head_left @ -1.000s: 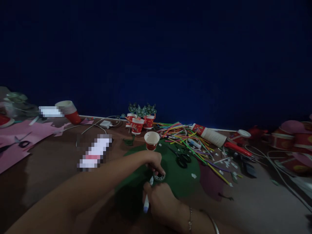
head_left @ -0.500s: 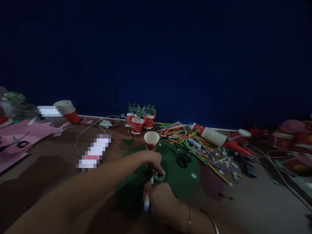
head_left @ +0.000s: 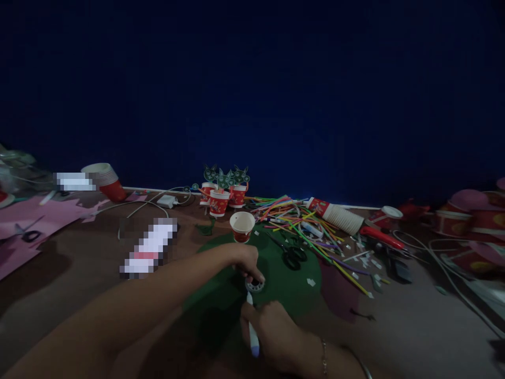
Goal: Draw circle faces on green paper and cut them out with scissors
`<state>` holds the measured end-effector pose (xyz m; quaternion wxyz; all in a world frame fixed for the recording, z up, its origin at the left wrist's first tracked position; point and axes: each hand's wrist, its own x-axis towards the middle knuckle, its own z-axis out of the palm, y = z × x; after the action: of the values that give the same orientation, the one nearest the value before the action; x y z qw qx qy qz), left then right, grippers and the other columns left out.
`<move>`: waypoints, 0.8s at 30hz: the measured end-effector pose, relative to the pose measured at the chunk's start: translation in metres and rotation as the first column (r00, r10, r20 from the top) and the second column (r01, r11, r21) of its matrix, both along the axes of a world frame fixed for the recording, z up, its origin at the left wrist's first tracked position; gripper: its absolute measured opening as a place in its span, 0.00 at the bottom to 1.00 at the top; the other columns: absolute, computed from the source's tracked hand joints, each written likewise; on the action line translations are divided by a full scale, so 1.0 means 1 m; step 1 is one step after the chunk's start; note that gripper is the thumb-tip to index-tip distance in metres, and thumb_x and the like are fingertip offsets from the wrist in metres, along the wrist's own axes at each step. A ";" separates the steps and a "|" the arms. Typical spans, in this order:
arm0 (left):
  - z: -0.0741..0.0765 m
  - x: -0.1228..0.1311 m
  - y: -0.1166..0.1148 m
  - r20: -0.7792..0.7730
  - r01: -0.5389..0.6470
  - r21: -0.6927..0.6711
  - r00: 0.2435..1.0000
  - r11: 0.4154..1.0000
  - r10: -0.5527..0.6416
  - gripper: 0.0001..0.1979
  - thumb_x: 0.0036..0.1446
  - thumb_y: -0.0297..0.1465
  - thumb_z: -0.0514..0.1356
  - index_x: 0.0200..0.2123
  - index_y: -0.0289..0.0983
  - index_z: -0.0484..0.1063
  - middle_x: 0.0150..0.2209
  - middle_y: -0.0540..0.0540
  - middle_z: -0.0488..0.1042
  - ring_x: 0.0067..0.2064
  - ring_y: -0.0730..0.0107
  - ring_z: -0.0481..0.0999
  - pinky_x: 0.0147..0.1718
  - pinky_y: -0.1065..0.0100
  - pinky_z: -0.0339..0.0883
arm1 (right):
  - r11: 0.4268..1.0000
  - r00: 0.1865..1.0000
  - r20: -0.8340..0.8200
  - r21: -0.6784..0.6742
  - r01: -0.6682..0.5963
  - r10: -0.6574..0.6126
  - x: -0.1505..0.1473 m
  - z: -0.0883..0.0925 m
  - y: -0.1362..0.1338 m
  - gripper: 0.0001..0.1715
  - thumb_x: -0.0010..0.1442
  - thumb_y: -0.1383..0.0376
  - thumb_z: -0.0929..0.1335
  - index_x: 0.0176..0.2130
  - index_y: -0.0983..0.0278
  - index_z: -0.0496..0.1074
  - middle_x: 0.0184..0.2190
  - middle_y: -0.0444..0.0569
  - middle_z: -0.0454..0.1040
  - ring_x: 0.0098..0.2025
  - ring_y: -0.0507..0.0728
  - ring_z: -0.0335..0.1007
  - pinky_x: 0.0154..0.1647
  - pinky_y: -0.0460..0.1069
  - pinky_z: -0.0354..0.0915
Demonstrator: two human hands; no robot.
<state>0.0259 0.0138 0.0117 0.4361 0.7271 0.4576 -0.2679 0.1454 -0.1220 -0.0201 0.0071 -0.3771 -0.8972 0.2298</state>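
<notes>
My left hand (head_left: 248, 261) reaches across to the middle and its fingers press on a small pale round ring (head_left: 255, 287), which looks like a tape roll. The ring lies on a large green paper (head_left: 292, 289). In my right hand (head_left: 276, 331) is a white marker (head_left: 251, 321) with a purple end. The marker's upper tip is close to the ring's near edge; I cannot tell if it touches the paper. A red-and-white paper cup (head_left: 242, 226) stands just beyond my left hand. Black-handled scissors (head_left: 292, 258) lie on the green paper to the right.
Three decorated red cups (head_left: 219, 202) with green animal faces stand behind. Colourful pipe cleaners (head_left: 284, 210) spread right of them, beside stacked cups (head_left: 339, 218) lying sideways and a red-handled tool (head_left: 382, 238). Pink paper (head_left: 47, 216), upright stacked cups (head_left: 106, 181) and a white adapter (head_left: 168, 201) lie left.
My right hand with the marker has shifted right and slightly down, and the marker now tilts the other way. My left hand keeps its place on the ring. The view has shifted slightly.
</notes>
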 end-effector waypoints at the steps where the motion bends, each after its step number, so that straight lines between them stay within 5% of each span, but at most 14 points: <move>1: -0.001 0.000 0.000 -0.004 -0.002 0.000 1.000 1.000 0.002 0.18 0.44 0.42 0.63 0.13 0.35 0.71 0.11 0.53 0.63 0.14 0.79 0.58 0.16 0.73 0.52 | 1.000 1.000 -0.028 -0.009 -0.009 0.009 0.004 -0.001 0.001 0.12 0.47 0.68 0.65 0.35 0.61 0.64 0.25 0.44 0.75 0.24 0.55 0.70 0.22 0.46 0.48; 5: -0.001 0.001 0.000 -0.024 -0.019 -0.011 1.000 1.000 0.018 0.18 0.44 0.42 0.63 0.13 0.35 0.71 0.11 0.53 0.62 0.14 0.80 0.57 0.15 0.73 0.51 | 0.995 0.987 -0.148 -0.069 -0.074 0.063 0.021 -0.001 0.004 0.12 0.44 0.70 0.65 0.33 0.60 0.63 0.26 0.42 0.74 0.26 0.53 0.69 0.24 0.44 0.51; 11: 0.001 0.000 -0.001 -0.001 -0.026 -0.013 1.000 1.000 0.026 0.19 0.42 0.44 0.64 0.13 0.34 0.71 0.11 0.53 0.62 0.14 0.80 0.57 0.15 0.73 0.50 | 0.995 0.955 -0.291 -0.056 -0.082 0.062 0.037 0.004 0.007 0.03 0.56 0.69 0.61 0.31 0.61 0.61 0.27 0.43 0.70 0.27 0.50 0.63 0.28 0.43 0.53; 24: -0.002 -0.003 0.000 0.013 0.000 0.003 1.000 1.000 0.000 0.18 0.42 0.45 0.64 0.15 0.34 0.73 0.13 0.51 0.66 0.15 0.79 0.58 0.16 0.73 0.52 | 0.970 0.901 -0.433 -0.232 -0.068 -0.041 0.048 0.001 0.022 0.16 0.65 0.61 0.55 0.26 0.63 0.56 0.21 0.38 0.55 0.23 0.47 0.51 0.27 0.43 0.51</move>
<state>0.0234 0.0140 0.0100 0.4379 0.7295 0.4551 -0.2626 0.1933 -0.0996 -0.0189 0.1593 -0.3083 -0.8408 0.4155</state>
